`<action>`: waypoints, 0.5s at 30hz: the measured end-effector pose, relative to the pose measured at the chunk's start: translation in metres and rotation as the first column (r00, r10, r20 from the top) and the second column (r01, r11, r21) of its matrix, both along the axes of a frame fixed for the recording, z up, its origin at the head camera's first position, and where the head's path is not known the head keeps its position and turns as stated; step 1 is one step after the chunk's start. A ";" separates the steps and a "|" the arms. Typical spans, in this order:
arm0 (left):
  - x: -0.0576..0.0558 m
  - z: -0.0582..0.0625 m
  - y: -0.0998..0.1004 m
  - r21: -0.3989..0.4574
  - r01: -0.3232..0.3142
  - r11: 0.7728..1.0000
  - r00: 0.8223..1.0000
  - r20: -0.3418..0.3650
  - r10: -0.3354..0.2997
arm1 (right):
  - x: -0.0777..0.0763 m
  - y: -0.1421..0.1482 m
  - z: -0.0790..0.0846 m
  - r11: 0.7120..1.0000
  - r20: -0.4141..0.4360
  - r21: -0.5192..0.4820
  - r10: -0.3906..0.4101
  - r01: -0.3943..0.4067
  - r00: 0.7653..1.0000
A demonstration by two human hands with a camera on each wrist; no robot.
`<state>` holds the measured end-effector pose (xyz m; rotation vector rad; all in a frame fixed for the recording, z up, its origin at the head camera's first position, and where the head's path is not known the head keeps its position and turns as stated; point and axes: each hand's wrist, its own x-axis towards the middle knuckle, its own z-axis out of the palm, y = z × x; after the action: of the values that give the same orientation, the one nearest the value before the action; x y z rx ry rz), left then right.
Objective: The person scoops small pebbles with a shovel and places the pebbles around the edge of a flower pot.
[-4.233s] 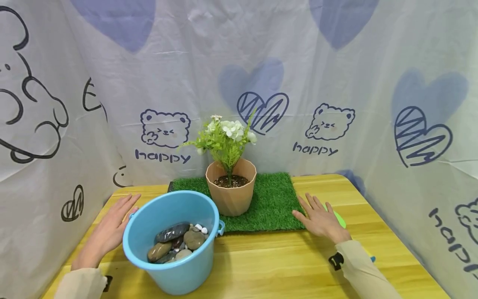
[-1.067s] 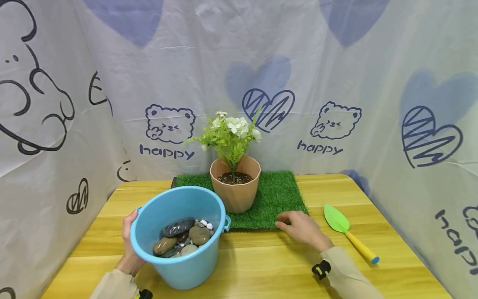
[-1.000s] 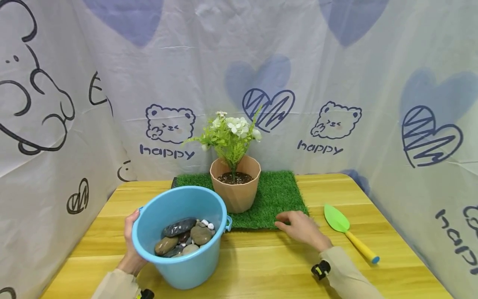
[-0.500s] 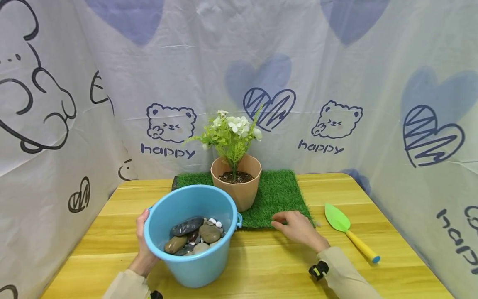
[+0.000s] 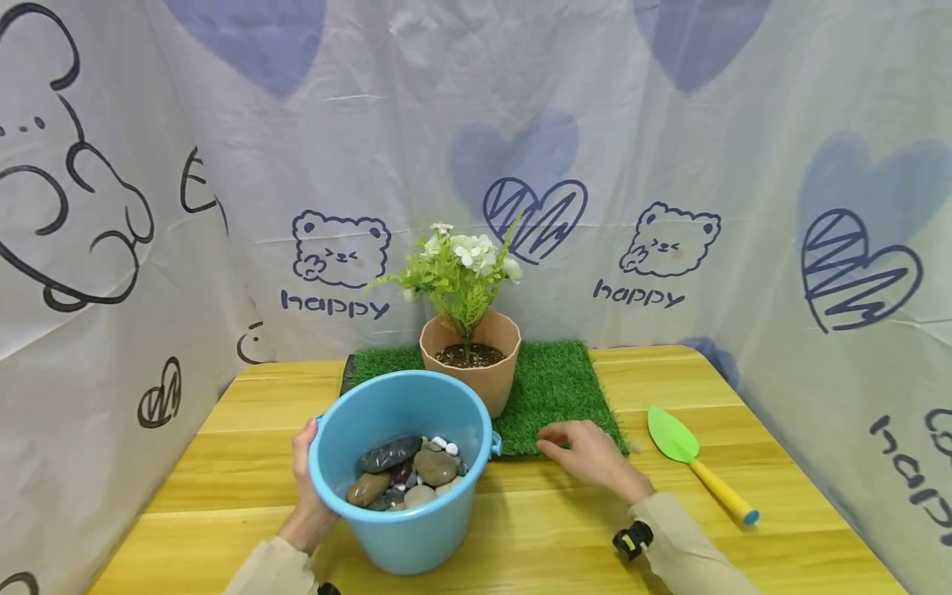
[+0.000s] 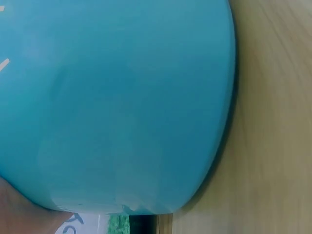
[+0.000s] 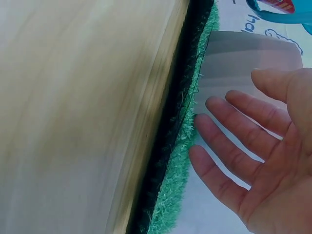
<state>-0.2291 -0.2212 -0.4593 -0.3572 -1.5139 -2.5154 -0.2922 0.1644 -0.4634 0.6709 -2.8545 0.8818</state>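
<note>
A light blue bucket stands on the wooden table in the head view, holding several grey, brown and white stones. My left hand presses against the bucket's left outer side, below the rim; its fingers are partly hidden by the bucket. In the left wrist view the bucket wall fills most of the frame. My right hand hovers by the front edge of the green turf mat, fingers relaxed and slightly bent around nothing. Behind the bucket, a beige pot with a white-flowered plant stands on the mat.
A trowel with a green blade and yellow handle lies on the table right of my right hand. White printed curtains enclose the table at the back and sides.
My left hand came onto the bucket's side, and the bucket has slid right with it. My right hand moved left from beside the trowel, its spread fingers now closer together.
</note>
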 end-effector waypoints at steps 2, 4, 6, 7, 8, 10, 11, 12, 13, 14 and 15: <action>0.000 -0.001 0.004 0.006 -0.003 1.000 1.000 -0.026 0.003 | -0.001 0.001 0.000 1.000 0.005 0.006 -0.017 0.017 1.000; 0.000 -0.001 0.009 0.006 -0.022 1.000 0.999 -0.031 0.023 | -0.002 0.005 -0.001 0.999 0.005 0.018 -0.039 0.039 0.999; 0.000 -0.002 0.014 0.018 -0.040 0.999 0.999 -0.015 0.040 | -0.003 0.011 -0.002 0.998 0.012 0.028 -0.060 0.059 0.998; 0.000 -0.002 0.017 0.023 -0.045 0.999 0.999 -0.004 0.045 | -0.004 0.014 -0.003 0.997 0.013 0.035 -0.068 0.068 0.998; -0.001 -0.002 0.019 0.022 -0.058 0.998 0.998 0.005 0.058 | -0.005 0.017 -0.003 0.996 0.014 0.043 -0.077 0.076 0.997; -0.001 -0.002 0.022 0.026 -0.061 0.998 0.998 0.026 0.060 | -0.007 0.025 -0.004 0.994 0.020 0.056 -0.090 0.089 0.996; -0.001 -0.002 0.024 0.027 -0.061 0.998 0.998 0.036 0.060 | -0.007 0.029 -0.004 0.994 0.025 0.060 -0.098 0.096 0.995; -0.001 -0.002 0.026 0.024 -0.060 0.998 0.997 0.045 0.059 | -0.008 0.034 -0.004 0.993 0.029 0.065 -0.104 0.102 0.994; -0.001 -0.001 0.027 0.020 -0.050 0.999 0.998 0.048 0.048 | -0.008 0.039 -0.003 0.991 0.037 0.068 -0.114 0.112 0.993; 0.000 0.000 0.029 0.015 -0.051 0.999 0.997 0.054 0.050 | -0.008 0.043 -0.002 0.990 0.042 0.073 -0.126 0.123 0.991; 0.001 0.001 0.030 0.006 -0.048 0.999 0.997 0.058 0.048 | -0.008 0.048 -0.001 0.988 0.046 0.078 -0.136 0.133 0.990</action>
<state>-0.2285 -0.1908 -0.4581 -0.2458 -1.5147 -2.5140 -0.3007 0.2125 -0.4644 0.4618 -2.9490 0.7877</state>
